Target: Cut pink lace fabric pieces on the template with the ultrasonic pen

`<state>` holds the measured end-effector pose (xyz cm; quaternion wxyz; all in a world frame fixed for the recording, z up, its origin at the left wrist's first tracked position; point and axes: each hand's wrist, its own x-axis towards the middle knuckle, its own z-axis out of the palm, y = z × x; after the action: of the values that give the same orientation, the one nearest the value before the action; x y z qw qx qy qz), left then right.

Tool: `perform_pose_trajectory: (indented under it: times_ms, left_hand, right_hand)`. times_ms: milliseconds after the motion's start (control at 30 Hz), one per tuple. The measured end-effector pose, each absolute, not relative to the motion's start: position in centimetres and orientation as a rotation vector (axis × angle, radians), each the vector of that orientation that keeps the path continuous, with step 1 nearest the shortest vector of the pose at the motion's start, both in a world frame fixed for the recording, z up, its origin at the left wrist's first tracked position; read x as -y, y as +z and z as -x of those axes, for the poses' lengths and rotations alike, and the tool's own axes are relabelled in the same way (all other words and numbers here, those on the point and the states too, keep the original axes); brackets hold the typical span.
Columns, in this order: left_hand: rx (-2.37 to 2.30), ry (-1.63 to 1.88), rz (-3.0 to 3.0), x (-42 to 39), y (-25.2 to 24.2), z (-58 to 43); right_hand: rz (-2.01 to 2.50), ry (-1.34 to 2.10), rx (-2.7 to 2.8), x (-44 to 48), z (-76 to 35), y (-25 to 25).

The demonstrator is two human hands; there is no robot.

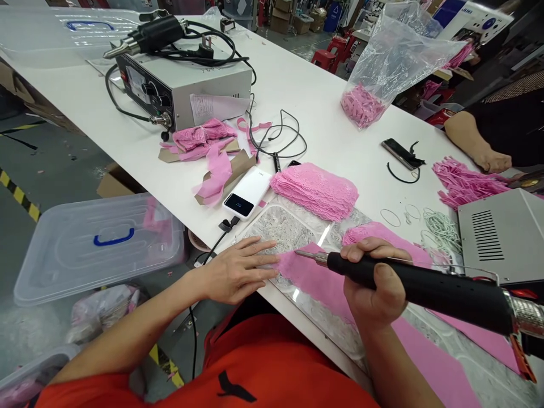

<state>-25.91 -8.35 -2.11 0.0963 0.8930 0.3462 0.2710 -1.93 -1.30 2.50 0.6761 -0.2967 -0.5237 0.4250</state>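
Observation:
My right hand (376, 283) is closed around a black handpiece (425, 289) with a thin metal tip. The tip touches or hovers just over a long strip of pink fabric (317, 280); I cannot tell which. Fingers outstretched, my left hand (242, 269) lies flat at the strip's left end, fingertips on its edge. Beneath the strip is a clear patterned mat (278, 226). A neat stack of pink lace pieces (314, 190) sits just beyond it. Another pink fabric pile (382, 238) lies behind my right hand, partly hidden by it.
A white power bank (247, 192) with a cable stands near my left hand. Behind it is a grey control box (208, 85) carrying another handpiece (148, 37). At right are a vented metal box (505, 232), elastic loops (442, 229), and a co-worker's hand (495, 160) by pink strips (467, 184).

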Motion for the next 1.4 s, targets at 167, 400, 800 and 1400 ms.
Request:
perform_pose_trajectory:
  times_ms: [167,400,800,1400]
  left_hand:
    - [-1.014,0.811,-2.651,8.4,-2.1,26.0]
    - [-1.007,0.823,-2.662,8.8,-2.1,26.3]
    - [-1.007,0.859,-2.661,8.8,-2.4,26.2]
    - [-1.015,0.941,-2.680,6.7,-1.6,24.1]
  right_hand:
    - [0.667,0.957,1.181,1.3,1.9,2.6]
    - [0.610,1.040,1.206,2.2,2.9,3.0]
    - [0.591,1.050,1.299,2.7,4.4,2.8]
    - [0.809,0.733,0.983,0.2,-2.9,4.2]
